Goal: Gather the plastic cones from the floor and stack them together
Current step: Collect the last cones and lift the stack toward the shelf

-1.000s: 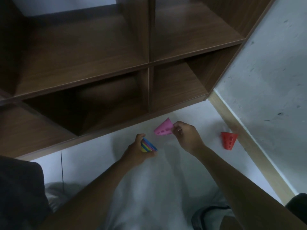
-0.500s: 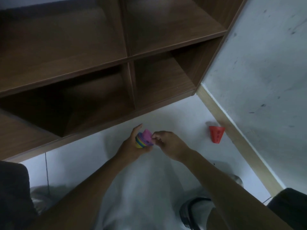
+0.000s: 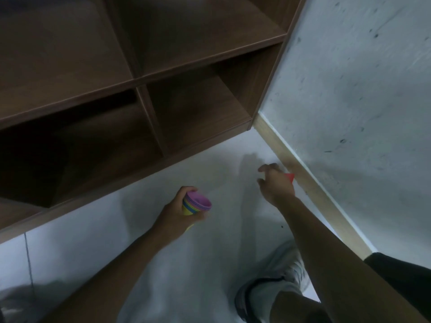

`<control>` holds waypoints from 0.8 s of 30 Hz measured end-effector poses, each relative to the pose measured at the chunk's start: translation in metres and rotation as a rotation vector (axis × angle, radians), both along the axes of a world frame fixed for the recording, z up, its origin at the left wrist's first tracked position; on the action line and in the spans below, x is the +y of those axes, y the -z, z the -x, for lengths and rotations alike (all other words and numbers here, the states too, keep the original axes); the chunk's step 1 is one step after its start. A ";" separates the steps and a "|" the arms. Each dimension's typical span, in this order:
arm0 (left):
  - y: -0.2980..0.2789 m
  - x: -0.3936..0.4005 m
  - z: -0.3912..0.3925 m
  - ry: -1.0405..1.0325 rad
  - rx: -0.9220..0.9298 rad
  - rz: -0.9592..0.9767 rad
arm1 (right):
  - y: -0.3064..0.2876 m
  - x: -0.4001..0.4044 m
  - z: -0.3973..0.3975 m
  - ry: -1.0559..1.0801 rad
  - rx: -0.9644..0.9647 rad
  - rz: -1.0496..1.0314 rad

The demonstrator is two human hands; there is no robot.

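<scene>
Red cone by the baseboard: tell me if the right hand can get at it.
Probably yes: the right hand is right over the red cone with nothing between; the baseboard lies just behind.

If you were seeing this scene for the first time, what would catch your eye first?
The bright stack of cones, pink on top, gripped in the left hand at the centre. Next, the right hand reaching over a red cone by the baseboard. Dark wooden shelves fill the upper left.
</scene>
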State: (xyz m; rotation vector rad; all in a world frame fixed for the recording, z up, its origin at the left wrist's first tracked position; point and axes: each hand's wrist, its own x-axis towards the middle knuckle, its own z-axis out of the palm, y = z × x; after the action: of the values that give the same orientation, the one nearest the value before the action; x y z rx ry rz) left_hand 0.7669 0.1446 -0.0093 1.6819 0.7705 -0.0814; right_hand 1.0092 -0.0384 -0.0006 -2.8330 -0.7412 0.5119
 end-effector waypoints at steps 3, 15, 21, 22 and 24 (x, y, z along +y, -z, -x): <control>-0.001 -0.002 -0.004 0.011 -0.011 0.008 | 0.017 -0.021 -0.014 0.064 -0.064 0.071; -0.012 0.003 -0.006 -0.035 -0.022 0.061 | 0.020 -0.033 -0.018 0.184 -0.238 0.100; -0.012 0.007 -0.006 -0.078 -0.008 0.036 | 0.004 -0.008 -0.015 0.096 -0.270 -0.102; -0.012 0.008 -0.006 -0.080 0.000 0.029 | -0.001 0.000 -0.014 0.065 -0.247 -0.178; -0.013 0.008 -0.007 -0.092 0.012 0.030 | -0.011 0.017 -0.011 0.041 -0.100 -0.364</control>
State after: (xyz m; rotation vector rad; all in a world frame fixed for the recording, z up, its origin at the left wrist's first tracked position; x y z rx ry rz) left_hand 0.7735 0.1522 0.0041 1.6167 0.8505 -0.0390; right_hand 1.0201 -0.0216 0.0104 -2.5395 -0.7090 0.2038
